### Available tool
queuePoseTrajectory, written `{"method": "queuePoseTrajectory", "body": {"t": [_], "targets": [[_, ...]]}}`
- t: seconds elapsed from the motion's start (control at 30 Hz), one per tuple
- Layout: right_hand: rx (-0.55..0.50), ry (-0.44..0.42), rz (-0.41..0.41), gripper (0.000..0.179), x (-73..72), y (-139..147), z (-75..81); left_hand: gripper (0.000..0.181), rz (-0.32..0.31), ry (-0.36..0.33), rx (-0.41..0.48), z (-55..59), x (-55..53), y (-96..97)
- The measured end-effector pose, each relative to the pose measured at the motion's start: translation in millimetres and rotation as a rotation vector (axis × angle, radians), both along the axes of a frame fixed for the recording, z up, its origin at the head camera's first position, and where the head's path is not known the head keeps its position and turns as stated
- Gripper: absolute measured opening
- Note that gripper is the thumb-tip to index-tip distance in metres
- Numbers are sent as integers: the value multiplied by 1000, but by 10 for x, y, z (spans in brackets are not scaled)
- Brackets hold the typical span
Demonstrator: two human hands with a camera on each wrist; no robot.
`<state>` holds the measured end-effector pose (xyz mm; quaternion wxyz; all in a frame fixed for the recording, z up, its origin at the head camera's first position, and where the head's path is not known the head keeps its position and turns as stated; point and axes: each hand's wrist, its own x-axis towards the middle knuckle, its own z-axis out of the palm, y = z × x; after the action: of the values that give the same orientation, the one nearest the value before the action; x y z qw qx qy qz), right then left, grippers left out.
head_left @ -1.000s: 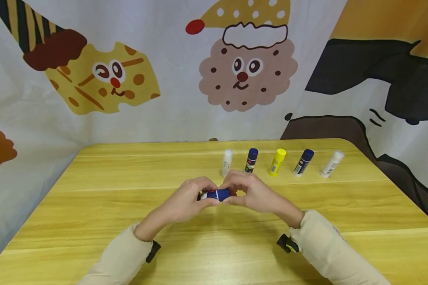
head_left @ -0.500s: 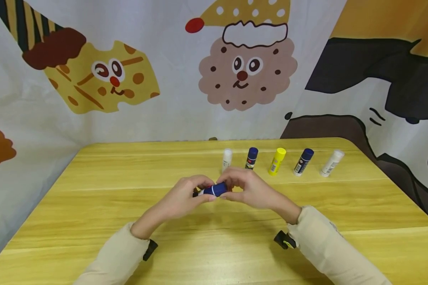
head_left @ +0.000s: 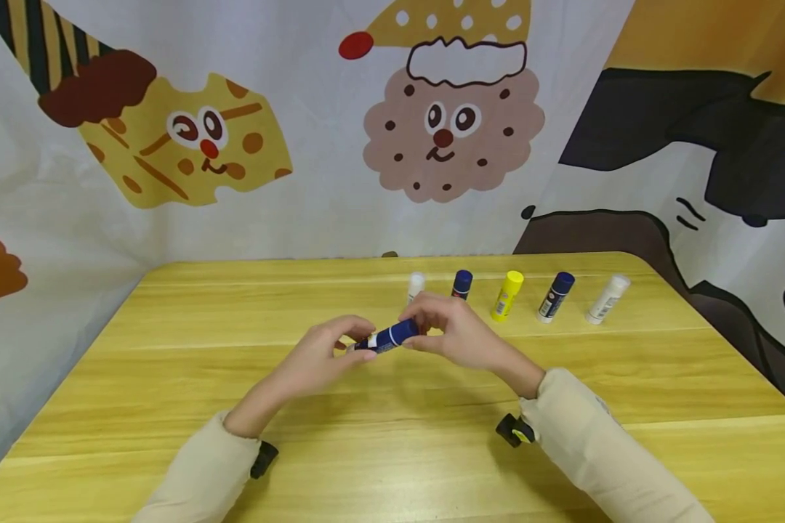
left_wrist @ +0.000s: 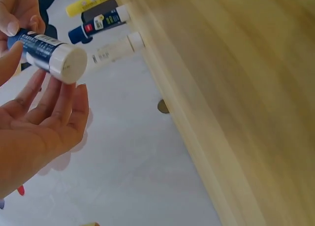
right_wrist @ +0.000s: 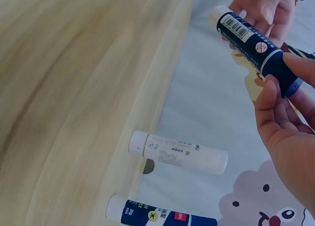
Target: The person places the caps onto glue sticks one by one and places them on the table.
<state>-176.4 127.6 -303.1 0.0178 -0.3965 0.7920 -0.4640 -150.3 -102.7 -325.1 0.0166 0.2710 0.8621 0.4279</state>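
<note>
A glue stick [head_left: 392, 335] with a blue cap and a white base is held tilted above the table, cap end to the right. My right hand [head_left: 461, 335] pinches the cap between thumb and fingers. Around the base end, my left hand [head_left: 317, 359] has its fingers loosely extended and spread. In the right wrist view the left thumb stands off the barrel; whether any left fingertip touches it is hard to tell. The barcode label shows on the glue stick [right_wrist: 246, 36] there.
Several upright glue sticks stand in a row behind my hands: a white one [head_left: 416, 285], a blue-capped one [head_left: 461, 282], a yellow one [head_left: 507, 296], another blue-capped one [head_left: 556, 298] and a white one [head_left: 608, 299]. The wooden table [head_left: 235, 305] ends at a cartoon-printed curtain [head_left: 327, 196].
The left hand has drawn back left and its fingers have loosened from the glue stick. The right hand has moved slightly away and up, holding the cap, and the stick tilts more.
</note>
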Motion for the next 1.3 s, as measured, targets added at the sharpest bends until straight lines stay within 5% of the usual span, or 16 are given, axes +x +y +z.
{"method": "queuePoseTrajectory", "body": {"t": [0.37,0.7,1.3], "targets": [[56,27,-67,21,-123,-64,-19,30,90,3,-11,-37,21,-170],[123,86,-159,24,-223,-159,-9,34,66,-21,-39,-37,54,-280],[203,52,-302,26,-375,-337,-69,38,57,-67,-67,-4,139,-446]]}}
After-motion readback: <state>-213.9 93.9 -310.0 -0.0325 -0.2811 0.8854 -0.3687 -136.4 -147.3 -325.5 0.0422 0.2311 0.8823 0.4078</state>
